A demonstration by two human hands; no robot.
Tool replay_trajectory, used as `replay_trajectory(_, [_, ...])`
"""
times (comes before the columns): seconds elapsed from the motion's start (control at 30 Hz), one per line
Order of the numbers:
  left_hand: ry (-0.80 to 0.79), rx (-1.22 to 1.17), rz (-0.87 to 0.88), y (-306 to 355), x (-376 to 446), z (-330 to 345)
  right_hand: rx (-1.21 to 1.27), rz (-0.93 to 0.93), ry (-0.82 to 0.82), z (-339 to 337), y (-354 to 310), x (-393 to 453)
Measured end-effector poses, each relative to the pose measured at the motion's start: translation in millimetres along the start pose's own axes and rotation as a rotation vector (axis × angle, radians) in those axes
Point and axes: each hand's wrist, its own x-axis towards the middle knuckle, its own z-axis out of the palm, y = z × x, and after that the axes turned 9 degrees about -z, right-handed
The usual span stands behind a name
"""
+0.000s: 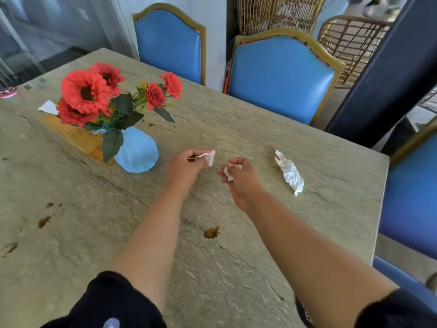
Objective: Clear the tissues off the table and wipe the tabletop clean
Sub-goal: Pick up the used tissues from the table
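Head view, near edge first: two bare forearms with black sleeves (106,301) reach forward over a grey stone-look table (236,280). Brown stain (211,232) on the tabletop sits between the forearms; more brown splotches (44,221) lie at the left, near the left edge of frame. Left hand (186,165) is curled closed, pinching a small white tissue scrap (209,157) between thumb and fingers, scrap sticking out to the right. Right hand (241,178) is also curled, fingers clamped around another small tissue scrap (229,172), bits of white showing at the fingertips. Hands are near each other, not touching, both just above the tabletop mid-table. Crumpled white tissue (290,172) lies loose on the table to the right of the right hand, apart from it, close to the table's right edge. Left of the left hand stands a light blue vase (137,152) with red flowers (86,91) and green leaves. Behind the vase is a yellow-orange tissue box (78,136), a white sheet (48,107) poking up at its far end. Small brown spot (151,125) beyond the vase. Far side: two blue padded chairs (281,76) with gold frames pushed up near the table, wicker chairs (350,36) behind them. Another blue chair (413,190) at right.
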Motion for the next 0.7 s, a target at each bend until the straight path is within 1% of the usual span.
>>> replay_trajectory(0.07, [-0.069, -0.159, -0.012, 7.9, -17.9, 14.0, 0.085, 0.013, -0.029, -8.7, -2.7, -5.7])
replay_trajectory(0.1, [-0.081, -0.18, -0.008, 10.6, -25.2, 20.6, 0.146, 0.021, -0.057, -13.2, -4.0, -9.1])
replay_trajectory(0.17, [-0.082, -0.131, 0.013, 12.7, -35.2, 33.5, 0.243, 0.026, -0.105, -20.5, -6.1, -15.9])
replay_trajectory(0.23, [-0.071, -0.008, 0.076, 14.7, -42.2, 46.9, 0.245, -0.008, -0.086, -30.5, -7.1, -20.7])
replay_trajectory(0.3, [-0.09, 0.03, 0.161, 19.7, -49.1, 59.8, 0.144, -0.05, 0.005, -43.0, -8.2, -21.4])
replay_trajectory(0.37, [-0.115, -0.007, 0.21, 26.4, -54.8, 73.5, 0.042, -0.062, 0.131, -58.0, -12.1, -21.6])
replay_trajectory(0.43, [-0.106, -0.024, 0.255, 31.1, -54.1, 88.4, -0.009, -0.095, 0.231, -74.3, -19.0, -23.4])
replay_trajectory(0.5, [-0.089, 0.085, 0.353, 33.2, -49.0, 106.3, -0.046, -0.129, 0.291, -91.9, -27.6, -26.9])
replay_trajectory(0.57, [-0.092, 0.251, 0.447, 32.1, -37.5, 128.5, -0.107, -0.134, 0.332, -110.9, -33.8, -30.2])
replay_trajectory(0.7, [-0.25, 0.621, 0.403, 35.5, -27.1, 165.5, -0.136, -0.109, 0.392, -146.7, -41.9, -38.4])
